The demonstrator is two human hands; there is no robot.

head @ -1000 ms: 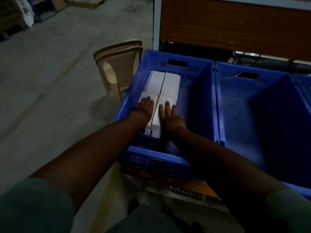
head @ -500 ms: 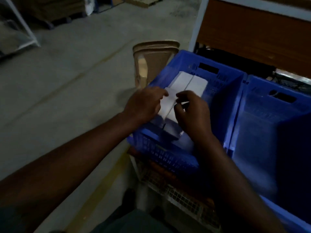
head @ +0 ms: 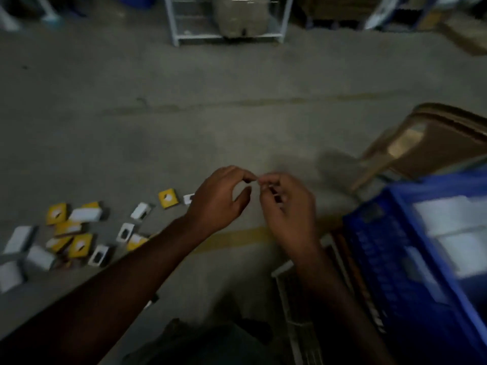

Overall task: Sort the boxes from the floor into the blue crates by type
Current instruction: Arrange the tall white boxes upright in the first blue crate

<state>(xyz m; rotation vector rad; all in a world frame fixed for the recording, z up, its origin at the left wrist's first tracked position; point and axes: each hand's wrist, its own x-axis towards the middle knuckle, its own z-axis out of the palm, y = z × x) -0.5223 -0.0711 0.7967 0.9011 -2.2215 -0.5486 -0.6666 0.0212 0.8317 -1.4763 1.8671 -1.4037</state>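
Note:
Several small yellow boxes [head: 167, 198] and white boxes [head: 85, 214] lie scattered on the concrete floor at the lower left. A blue crate [head: 390, 248] sits at the right edge with white boxes [head: 448, 219] packed inside. My left hand [head: 218, 198] and my right hand [head: 287, 206] hover side by side above the floor, between the pile and the crate. Both hands have curled fingers, fingertips nearly touching each other, and hold nothing that I can see. The picture is blurred.
Stacked beige plastic chairs [head: 427, 143] stand just behind the crate at the right. A white wire rack [head: 226, 22] stands at the far side of the floor. A yellow floor line [head: 237, 238] runs under my hands. A white wire frame [head: 295, 299] sits below the crate.
My view has swung left from the crate to the floor. Both hands have left the white boxes in the crate and now hang empty over the floor.

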